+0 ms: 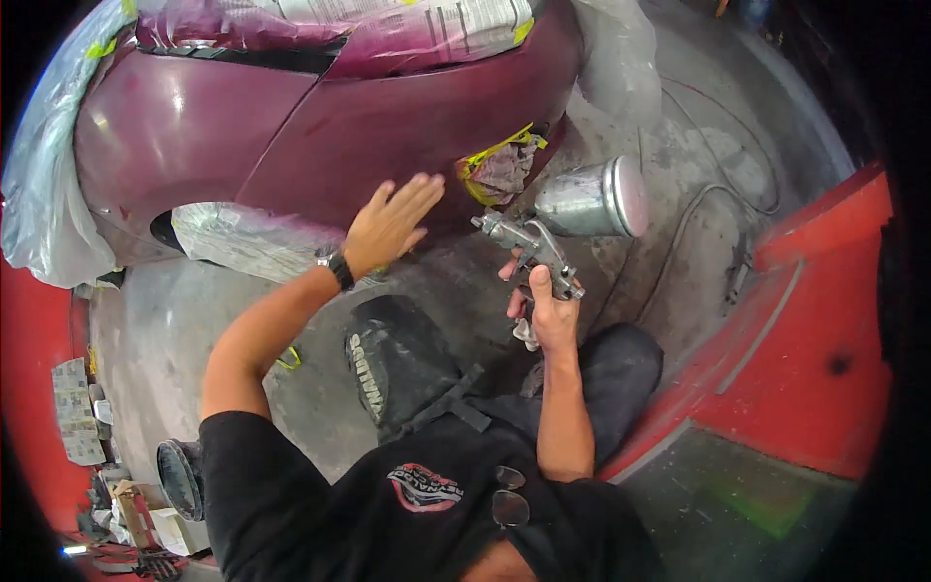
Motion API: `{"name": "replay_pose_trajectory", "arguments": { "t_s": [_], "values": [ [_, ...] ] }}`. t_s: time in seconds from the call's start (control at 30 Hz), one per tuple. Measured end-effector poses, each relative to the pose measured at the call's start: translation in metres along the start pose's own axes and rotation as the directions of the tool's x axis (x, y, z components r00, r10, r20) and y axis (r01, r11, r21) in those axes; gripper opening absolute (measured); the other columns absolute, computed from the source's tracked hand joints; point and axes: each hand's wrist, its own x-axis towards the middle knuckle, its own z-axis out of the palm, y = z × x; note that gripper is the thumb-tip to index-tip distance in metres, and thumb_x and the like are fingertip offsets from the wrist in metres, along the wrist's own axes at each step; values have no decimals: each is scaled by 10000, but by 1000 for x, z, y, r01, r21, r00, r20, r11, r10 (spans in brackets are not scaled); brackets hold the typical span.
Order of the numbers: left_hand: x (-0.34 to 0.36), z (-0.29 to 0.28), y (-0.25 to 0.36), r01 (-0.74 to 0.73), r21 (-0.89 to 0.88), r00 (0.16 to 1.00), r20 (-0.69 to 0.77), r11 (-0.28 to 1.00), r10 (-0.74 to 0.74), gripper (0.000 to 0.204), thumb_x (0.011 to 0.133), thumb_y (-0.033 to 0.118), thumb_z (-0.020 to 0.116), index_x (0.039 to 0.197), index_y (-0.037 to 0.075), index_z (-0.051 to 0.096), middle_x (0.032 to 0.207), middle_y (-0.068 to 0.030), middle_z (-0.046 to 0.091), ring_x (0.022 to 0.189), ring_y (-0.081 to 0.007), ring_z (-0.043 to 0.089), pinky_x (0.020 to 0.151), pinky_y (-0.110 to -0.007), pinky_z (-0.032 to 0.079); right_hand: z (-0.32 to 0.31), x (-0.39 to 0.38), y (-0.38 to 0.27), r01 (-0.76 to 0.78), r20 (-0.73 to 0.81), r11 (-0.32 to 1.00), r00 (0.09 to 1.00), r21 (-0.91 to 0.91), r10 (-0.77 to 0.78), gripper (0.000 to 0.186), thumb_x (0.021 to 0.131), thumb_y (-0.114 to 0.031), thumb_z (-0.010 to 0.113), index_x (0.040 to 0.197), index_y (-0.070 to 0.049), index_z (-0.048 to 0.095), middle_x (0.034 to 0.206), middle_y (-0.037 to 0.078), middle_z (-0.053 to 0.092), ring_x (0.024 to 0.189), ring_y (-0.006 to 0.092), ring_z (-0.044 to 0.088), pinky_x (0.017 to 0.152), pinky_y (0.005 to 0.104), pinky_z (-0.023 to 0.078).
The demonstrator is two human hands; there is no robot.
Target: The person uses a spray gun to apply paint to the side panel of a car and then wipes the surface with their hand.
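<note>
left hand (388,225): open wide, fingers spread, flat on the maroon car panel (320,136) beside the masked wheel arch (247,241) | right hand (548,312): wrapped round the grip of the spray gun (543,247), its metal cup (593,199) near the panel's taped lower edge | air hose (708,209): on the concrete floor (175,330)

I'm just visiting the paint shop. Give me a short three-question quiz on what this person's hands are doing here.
1. True or false: the left hand lies flat on the maroon car panel.
2. What does the right hand hold? A) spray gun B) sanding block C) hammer
3. Fill in: the spray gun carries a metal ____ on top.

Key: 1 true. 2 A. 3 cup.
</note>
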Motion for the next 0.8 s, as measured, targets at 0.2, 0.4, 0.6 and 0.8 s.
{"name": "replay_pose_trajectory", "arguments": {
  "t_s": [0.2,0.4,0.6,0.8],
  "values": [
    [-24,-6,0,-92,-82,968,225,992,108,913,856,496,647,1579,103,252,1652,-31,224,1520,-206,191,1159,-439,237,-4,0,-1,-24,28,1000,999,-13,24,503,1016,-462,536,1186,1,637,921,94,701,495,108,564,436,240,404],
    [73,-82,-15,28,-103,996,-77,994,-36,901,847,537,638,1555,87,309,1648,-45,232,1521,-205,188,1159,-556,191,-5,1,3,-5,16,1000,1000,-5,5,501,1010,-463,550,1177,0,642,914,93,708,499,108,570,436,238,402],
    [30,-55,-26,-105,-70,994,31,992,108,843,882,552,586,1571,159,299,1650,-24,234,1517,-221,203,1170,-481,206,-2,1,-3,-1,41,1000,999,-8,1,505,1001,-467,568,1177,0,641,921,91,713,503,109,572,439,241,403],
    [-25,-29,-33,-47,-62,994,96,997,53,851,870,536,603,1572,163,299,1644,-26,252,1500,-223,248,1149,-531,206,-3,0,-11,-30,42,999,999,12,30,492,1003,-461,566,1179,-12,661,930,91,716,512,109,575,438,239,405]
  ]
}}
